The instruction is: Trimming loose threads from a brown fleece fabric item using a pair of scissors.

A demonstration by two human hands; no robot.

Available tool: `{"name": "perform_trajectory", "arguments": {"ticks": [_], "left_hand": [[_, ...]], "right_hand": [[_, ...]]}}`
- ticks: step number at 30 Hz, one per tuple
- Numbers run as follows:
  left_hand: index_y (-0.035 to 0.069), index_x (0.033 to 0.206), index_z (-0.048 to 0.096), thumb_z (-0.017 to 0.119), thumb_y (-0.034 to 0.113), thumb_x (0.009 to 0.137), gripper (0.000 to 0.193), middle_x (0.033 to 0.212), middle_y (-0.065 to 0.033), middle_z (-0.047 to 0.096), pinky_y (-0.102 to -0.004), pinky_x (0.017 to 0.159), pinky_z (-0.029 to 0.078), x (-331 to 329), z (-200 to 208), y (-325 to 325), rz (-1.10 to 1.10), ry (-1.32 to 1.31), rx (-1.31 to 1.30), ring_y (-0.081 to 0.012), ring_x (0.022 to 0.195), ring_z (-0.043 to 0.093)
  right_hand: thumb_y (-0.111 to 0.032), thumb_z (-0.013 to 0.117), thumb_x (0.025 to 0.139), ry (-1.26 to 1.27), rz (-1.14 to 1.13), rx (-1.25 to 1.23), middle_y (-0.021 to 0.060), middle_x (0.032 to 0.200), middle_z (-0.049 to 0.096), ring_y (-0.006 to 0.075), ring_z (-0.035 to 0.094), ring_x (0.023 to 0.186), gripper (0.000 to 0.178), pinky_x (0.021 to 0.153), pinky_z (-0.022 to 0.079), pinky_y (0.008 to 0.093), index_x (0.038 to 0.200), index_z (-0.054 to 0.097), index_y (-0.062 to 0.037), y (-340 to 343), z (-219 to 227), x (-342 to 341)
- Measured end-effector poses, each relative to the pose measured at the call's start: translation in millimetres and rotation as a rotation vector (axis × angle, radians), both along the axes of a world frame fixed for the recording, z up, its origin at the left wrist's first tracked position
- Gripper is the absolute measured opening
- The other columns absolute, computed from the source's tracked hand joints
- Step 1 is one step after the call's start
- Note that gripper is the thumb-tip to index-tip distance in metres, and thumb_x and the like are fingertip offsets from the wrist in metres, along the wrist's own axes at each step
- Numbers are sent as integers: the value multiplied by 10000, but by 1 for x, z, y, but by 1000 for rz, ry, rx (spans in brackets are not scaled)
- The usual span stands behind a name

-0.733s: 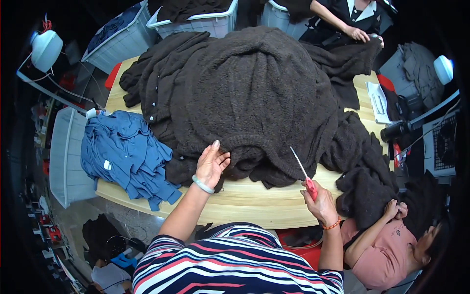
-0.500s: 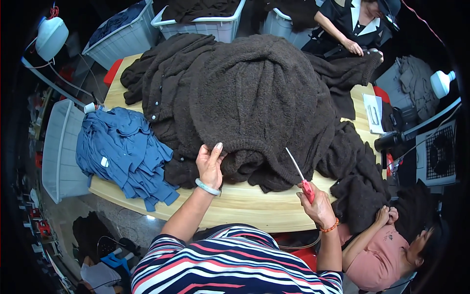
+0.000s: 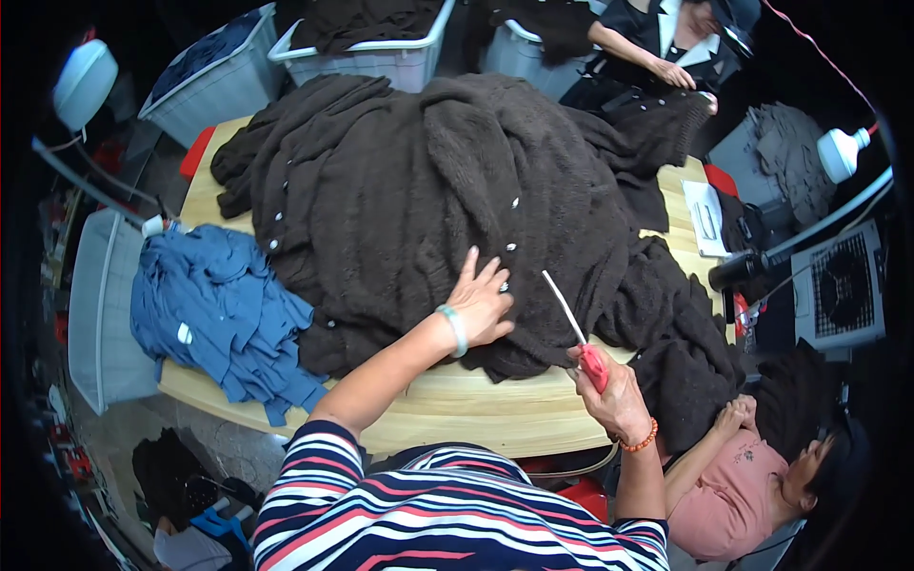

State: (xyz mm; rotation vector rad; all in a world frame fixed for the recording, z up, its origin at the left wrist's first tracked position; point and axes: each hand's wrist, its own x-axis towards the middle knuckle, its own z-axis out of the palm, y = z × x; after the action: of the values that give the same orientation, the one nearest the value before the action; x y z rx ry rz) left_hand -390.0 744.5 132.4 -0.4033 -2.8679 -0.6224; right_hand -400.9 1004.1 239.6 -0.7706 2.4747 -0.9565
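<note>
Spread across the middle of the table is a heap of dark brown fuzzy knit cardigans [image 3: 381, 209]. Small shiny buttons show along the front edge of the top one. My left hand [image 3: 481, 303] lies on this cardigan beside the button edge, its fingers spread and gripping nothing. In my right hand [image 3: 617, 400] are red-handled scissors [image 3: 593, 367], with the slim blades pointing up and away over the near part of the knit. The blades look closed together. My palm and fingers cover part of the handles.
A pile of blue garments [image 3: 219, 314] lies at the table's left. Grey bins [image 3: 367, 65] stand beyond the far edge. Lamps [image 3: 843, 152] flank the table. One co-worker [image 3: 671, 71] handles dark knit at the far right; another in pink [image 3: 728, 490] sits at the near right.
My left hand has let go of the knit hem, moved right and flattened out. The top cardigan is turned over, with its button edge showing. The scissors stay in my right hand.
</note>
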Motion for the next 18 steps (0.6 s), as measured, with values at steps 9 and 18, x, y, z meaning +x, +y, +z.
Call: {"name": "perform_trajectory", "arguments": {"ticks": [9,18], "left_hand": [[88,1396,465,746,343,792,714,1522,-183,313,-530,1091,292,-71,24,-18,259,252,-253,-354,1424,268],[231,1492,381,777,497,733,897,1589,-198,187,-606,1117,237,-69,-11,-36,268,43,-256,-362,1487,140]], "right_hand": [[-191,673,886,23,21,85,176,787,674,401,664,749,290,683,522,447,1135,592,-65,-3,-21,-12],[-279,621,915,172,40,156,213,724,651,414,658,727,247,688,512,504,1037,579,-68,-50,-34,-56]]}}
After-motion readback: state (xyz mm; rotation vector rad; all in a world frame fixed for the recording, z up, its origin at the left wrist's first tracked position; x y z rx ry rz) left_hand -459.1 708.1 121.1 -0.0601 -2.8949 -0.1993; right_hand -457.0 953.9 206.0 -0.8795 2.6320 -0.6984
